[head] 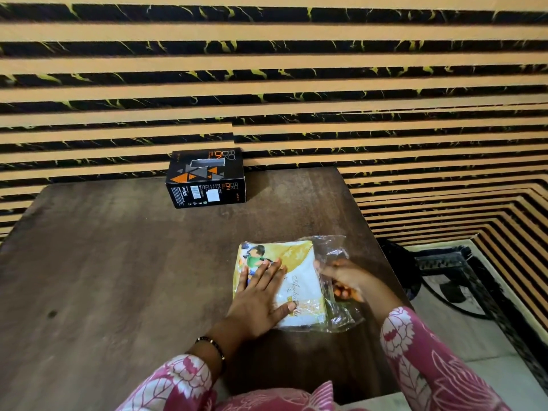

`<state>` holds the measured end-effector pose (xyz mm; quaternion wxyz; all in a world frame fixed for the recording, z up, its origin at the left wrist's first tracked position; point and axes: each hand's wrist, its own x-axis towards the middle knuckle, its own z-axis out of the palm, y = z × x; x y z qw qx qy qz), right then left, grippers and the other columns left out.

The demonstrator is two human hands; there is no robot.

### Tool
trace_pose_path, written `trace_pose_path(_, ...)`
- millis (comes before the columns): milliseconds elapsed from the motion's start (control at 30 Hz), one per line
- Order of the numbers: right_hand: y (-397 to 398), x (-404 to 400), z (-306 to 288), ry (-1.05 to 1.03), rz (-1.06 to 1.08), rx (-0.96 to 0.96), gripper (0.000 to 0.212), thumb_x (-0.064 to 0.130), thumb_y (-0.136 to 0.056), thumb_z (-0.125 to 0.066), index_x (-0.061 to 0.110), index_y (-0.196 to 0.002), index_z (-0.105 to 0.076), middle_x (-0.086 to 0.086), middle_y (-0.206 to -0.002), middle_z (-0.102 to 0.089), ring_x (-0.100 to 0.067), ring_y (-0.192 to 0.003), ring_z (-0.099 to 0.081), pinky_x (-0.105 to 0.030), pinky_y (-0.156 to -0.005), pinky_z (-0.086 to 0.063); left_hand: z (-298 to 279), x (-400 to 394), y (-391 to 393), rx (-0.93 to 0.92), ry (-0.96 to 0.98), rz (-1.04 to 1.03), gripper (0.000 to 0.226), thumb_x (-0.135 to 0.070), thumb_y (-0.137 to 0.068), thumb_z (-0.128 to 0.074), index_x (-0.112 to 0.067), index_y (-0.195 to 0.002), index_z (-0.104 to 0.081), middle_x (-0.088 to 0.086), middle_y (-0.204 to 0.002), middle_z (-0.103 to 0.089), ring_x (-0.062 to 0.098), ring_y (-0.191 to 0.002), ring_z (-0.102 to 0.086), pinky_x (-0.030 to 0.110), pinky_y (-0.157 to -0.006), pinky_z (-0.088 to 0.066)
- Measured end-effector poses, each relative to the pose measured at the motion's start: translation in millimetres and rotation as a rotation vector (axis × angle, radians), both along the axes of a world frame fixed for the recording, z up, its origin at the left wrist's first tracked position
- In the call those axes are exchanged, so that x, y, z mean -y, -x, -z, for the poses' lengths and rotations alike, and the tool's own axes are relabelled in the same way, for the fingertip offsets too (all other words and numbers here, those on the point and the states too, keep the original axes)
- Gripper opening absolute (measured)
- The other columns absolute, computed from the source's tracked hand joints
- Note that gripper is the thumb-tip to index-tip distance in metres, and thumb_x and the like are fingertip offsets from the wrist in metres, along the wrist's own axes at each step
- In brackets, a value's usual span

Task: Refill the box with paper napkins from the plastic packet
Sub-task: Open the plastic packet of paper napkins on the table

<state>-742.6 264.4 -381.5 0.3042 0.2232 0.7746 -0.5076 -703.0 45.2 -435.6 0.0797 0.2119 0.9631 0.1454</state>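
A black box [206, 179] with orange and grey triangles stands at the far edge of the table, its top slot showing no paper. Nearer me lies the plastic packet [299, 262] of white and yellow paper napkins. My left hand [261, 298] rests flat on the packet, fingers spread, pressing it down. At the packet's clear open right end, my right hand [344, 280] has its fingers curled in the loose plastic; whether they grip napkins is hidden by the wrap.
The dark wooden table [118, 262] ends just right of the packet. Behind it rises a wall of orange and black stripes [267, 69]. On the floor at right sits a dark metal stand [444, 271] with a cable.
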Motion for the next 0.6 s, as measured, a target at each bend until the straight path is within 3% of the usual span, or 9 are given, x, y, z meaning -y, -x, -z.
trace_pose_path(300, 0.0, 0.3, 2.9, 0.054, 0.017, 0.093, 0.044, 0.052, -0.075, -0.067, 0.014, -0.096, -0.057, -0.002, -0.075, -0.051, -0.007, -0.053, -0.037, -0.016, -0.040, -0.032, 1.4, -0.3, 0.9, 0.002, 0.001, 0.000, 0.092, -0.078, -0.072, -0.002, -0.029, -0.149, 0.003, -0.014, -0.154, 0.016, 0.008, -0.140, 0.022, 0.037, -0.109, 0.024)
trace_pose_path(600, 3.8, 11.9, 8.5, -0.021, -0.007, 0.123, 0.047, 0.043, -0.068, -0.077, 0.011, -0.099, -0.062, -0.008, -0.095, -0.060, -0.009, -0.059, -0.042, -0.017, -0.050, -0.038, 4.0, 1.8, 0.8, -0.006, 0.010, 0.008, 0.090, -0.077, -0.074, -0.002, -0.028, -0.149, 0.002, -0.011, -0.158, 0.013, 0.010, -0.142, 0.020, 0.042, -0.113, 0.020)
